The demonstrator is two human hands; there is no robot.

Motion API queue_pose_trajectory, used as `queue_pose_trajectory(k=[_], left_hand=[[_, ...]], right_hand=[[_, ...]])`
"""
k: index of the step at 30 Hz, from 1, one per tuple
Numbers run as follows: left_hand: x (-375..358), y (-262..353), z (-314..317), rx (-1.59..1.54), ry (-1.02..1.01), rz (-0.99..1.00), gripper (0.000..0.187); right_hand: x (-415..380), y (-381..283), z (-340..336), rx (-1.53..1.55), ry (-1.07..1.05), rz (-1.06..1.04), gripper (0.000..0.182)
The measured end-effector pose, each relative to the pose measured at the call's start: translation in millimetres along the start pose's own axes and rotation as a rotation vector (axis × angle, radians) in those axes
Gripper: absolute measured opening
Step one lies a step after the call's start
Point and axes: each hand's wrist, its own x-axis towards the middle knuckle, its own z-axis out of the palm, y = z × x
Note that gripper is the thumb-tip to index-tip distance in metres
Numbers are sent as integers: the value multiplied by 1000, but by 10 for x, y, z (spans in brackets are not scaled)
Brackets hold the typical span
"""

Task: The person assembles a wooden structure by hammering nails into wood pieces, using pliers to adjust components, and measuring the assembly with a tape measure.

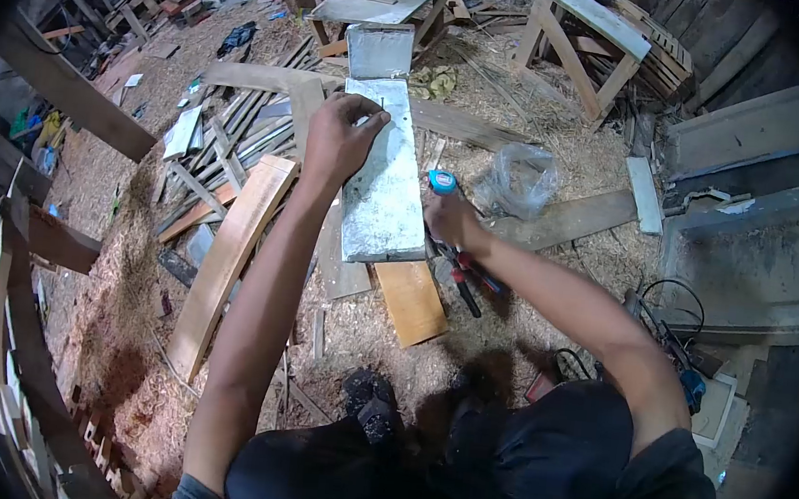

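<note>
My left hand (pixel 341 135) is over the upper part of a long white-painted board (pixel 388 187), thumb and forefinger pinched together. A thin dark sliver shows at the fingertips, too small to name for certain. Beside the board's right edge, my right hand (pixel 449 222) is closed around a teal tape measure (pixel 442 182), its round face turned up. Just below that hand lie tools with red and black handles (pixel 466 286), partly in shadow. An orange-brown wood block (pixel 410 306) pokes out from under the board's near end.
A bare plank (pixel 232 268) leans left of the board, near a pile of wood strips (pixel 226 163). A clear plastic bag (pixel 524 180) lies to the right. Small wooden benches (pixel 590 24) stand at the back. Sawdust covers the floor; panels (pixel 741 251) stand at right.
</note>
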Motion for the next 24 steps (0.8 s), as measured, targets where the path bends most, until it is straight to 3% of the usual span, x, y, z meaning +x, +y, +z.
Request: queue_pose_trajectory(k=[1,2,5,6,9,12,15,17,18,20,21,23,24], left_hand=[[26,-66,14,-9,-24,-25,22],[35,-147,27,-18,-51,-56,22],[21,-119,26,-35,-77,-97,22],[19,-101,18,-36,-77,-102,22],[16,-83,20,-5,-52,-51,21],[28,-103,29,-63,-58,-26,20],[34,-164,56,-119,-72,-62,20],[47,-171,48,-83,-92,-68,20],[55,-246,79,-94,-94,-73,20],[58,-342,103,-101,-73,-43,19],[29,-200,53,-33,-37,13,20],[27,-222,71,-98,-67,-78,21],[9,-212,69,-90,-69,-81,21]], right_hand=[[-161,-344,-171,107,-142,244,11],[-261,-338,-54,160,-240,312,10],[-540,-258,263,-242,-7,74,16],[-581,-251,239,-304,4,-96,23],[-569,-308,275,-570,-72,-154,23],[-390,-323,134,-354,-231,16,24],[-149,-343,60,-188,-173,196,22],[-96,-11,57,-133,-93,0,24],[-51,101,-70,297,-91,94,24],[145,-57,-454,551,-166,513,23],[195,-309,-805,357,-236,835,22],[64,-346,-1071,516,-49,850,19],[-52,-386,-1108,540,50,743,20]])
